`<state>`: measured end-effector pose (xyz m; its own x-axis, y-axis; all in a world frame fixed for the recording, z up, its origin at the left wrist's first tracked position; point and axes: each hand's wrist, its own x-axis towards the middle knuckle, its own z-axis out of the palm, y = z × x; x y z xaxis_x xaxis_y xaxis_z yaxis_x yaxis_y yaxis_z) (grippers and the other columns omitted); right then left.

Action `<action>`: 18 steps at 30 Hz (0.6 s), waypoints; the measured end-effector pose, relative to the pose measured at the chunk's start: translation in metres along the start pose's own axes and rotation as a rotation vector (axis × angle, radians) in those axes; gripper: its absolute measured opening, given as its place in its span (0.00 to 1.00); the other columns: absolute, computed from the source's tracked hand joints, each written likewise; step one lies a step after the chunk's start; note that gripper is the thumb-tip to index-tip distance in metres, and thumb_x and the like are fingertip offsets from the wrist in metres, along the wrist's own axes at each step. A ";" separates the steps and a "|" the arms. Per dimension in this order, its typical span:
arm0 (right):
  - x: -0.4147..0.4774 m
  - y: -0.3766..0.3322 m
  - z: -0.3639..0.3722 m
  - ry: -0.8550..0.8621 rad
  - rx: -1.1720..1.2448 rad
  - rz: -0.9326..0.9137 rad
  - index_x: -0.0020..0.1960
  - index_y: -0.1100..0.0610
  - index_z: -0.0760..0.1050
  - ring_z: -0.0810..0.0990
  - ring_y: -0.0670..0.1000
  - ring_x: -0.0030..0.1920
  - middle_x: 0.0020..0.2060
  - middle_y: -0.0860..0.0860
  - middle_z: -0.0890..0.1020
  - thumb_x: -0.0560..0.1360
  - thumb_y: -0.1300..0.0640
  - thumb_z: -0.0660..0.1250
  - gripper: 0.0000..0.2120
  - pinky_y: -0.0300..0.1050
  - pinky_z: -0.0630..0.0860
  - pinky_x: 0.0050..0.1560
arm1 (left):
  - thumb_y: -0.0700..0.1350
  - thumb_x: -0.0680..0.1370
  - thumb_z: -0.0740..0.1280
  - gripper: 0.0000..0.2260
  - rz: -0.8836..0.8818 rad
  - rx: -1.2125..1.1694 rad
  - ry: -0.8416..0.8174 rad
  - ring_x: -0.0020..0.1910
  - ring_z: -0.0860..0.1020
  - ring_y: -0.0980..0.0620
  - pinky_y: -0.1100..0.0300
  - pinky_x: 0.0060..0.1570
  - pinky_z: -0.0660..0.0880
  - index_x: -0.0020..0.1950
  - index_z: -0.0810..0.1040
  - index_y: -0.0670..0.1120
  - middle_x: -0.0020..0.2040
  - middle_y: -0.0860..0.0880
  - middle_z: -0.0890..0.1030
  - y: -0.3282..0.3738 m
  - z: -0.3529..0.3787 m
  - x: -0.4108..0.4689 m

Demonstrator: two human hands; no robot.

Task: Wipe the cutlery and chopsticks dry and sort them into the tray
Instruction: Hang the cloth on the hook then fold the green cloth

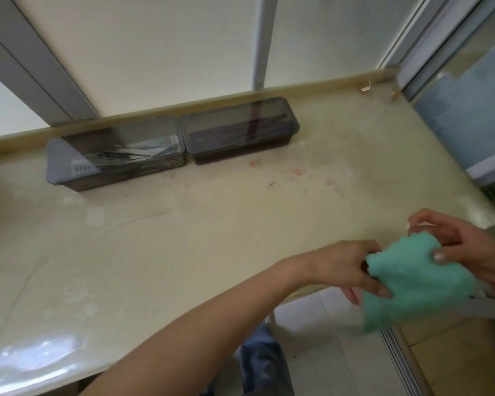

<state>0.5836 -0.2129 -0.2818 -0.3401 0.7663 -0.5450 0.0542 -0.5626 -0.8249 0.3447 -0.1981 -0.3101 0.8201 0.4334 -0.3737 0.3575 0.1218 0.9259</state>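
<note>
Left hand (352, 267) and right hand (466, 247) both pinching a crumpled green cloth (415, 284) at the table (183, 238) edge, two lidded boxes (115, 158) at the back

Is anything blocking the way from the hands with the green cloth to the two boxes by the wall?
The table between the hands and the boxes looks bare. But both boxes, left and right, have lids shut, blocking anything from going in.
</note>
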 end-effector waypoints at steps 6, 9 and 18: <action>0.077 0.022 0.013 0.275 -0.334 -0.009 0.51 0.55 0.78 0.79 0.49 0.46 0.45 0.57 0.81 0.67 0.71 0.70 0.17 0.38 0.76 0.42 | 0.45 0.68 0.70 0.11 -0.269 -0.052 0.516 0.45 0.81 0.37 0.46 0.44 0.79 0.45 0.71 0.44 0.47 0.39 0.80 -0.053 -0.013 0.029; 0.119 0.044 0.018 0.455 -0.378 -0.009 0.52 0.58 0.77 0.75 0.52 0.45 0.44 0.57 0.79 0.66 0.75 0.71 0.19 0.34 0.73 0.37 | 0.42 0.69 0.66 0.14 -0.488 -0.094 0.652 0.44 0.82 0.39 0.47 0.45 0.80 0.53 0.72 0.41 0.49 0.39 0.81 -0.087 -0.021 0.036; 0.158 0.058 0.043 0.892 -0.639 -0.236 0.52 0.54 0.76 0.78 0.51 0.42 0.48 0.55 0.81 0.69 0.71 0.66 0.16 0.41 0.76 0.46 | 0.44 0.70 0.62 0.09 -0.623 -0.042 0.790 0.45 0.82 0.46 0.54 0.47 0.78 0.50 0.72 0.47 0.46 0.46 0.83 -0.119 -0.031 0.022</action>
<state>0.4928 -0.1377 -0.4096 0.3744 0.9250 -0.0655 0.6363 -0.3076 -0.7075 0.3068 -0.1757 -0.4268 -0.0444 0.7481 -0.6621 0.5932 0.5530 0.5851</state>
